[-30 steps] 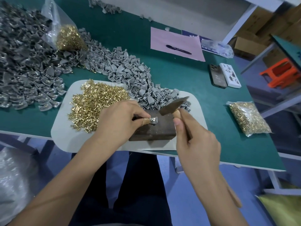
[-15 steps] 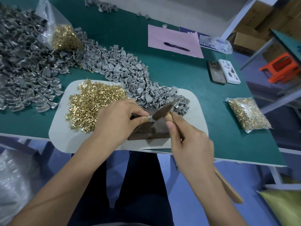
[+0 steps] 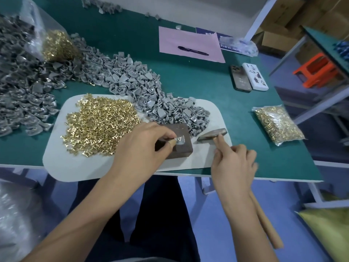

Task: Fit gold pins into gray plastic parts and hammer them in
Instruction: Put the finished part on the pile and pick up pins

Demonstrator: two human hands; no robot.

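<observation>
Left hand (image 3: pixel 143 148) pinches a gray plastic part (image 3: pixel 179 141) between thumb and fingertips, holding it flat on the dark block (image 3: pixel 179 146) at centre frame. A pin looks seated in the part, but it is too small to confirm.

Right hand (image 3: pixel 233 163) grips the hammer (image 3: pixel 212 134) close under the head, fingers curled round the handle. The head sits low, just right of the block, over the white mat (image 3: pixel 62 167). The wooden handle runs down toward lower right.

Loose gold pins (image 3: pixel 100 123) are piled left of the block on the mat, and unfinished gray parts (image 3: pixel 170 110) are heaped above it.

Risks, as a judgement:
- The left fingertips touch the part, so a strike that lands off-centre likely hits a finger.
- The part is small and only pinched, so a glancing blow could flip it off the block into the pin pile.
- If the pin sits tilted, a hit likely bends it or cracks the plastic.
- The block lies near the table's front edge, so hard blows may walk it outward.
</observation>
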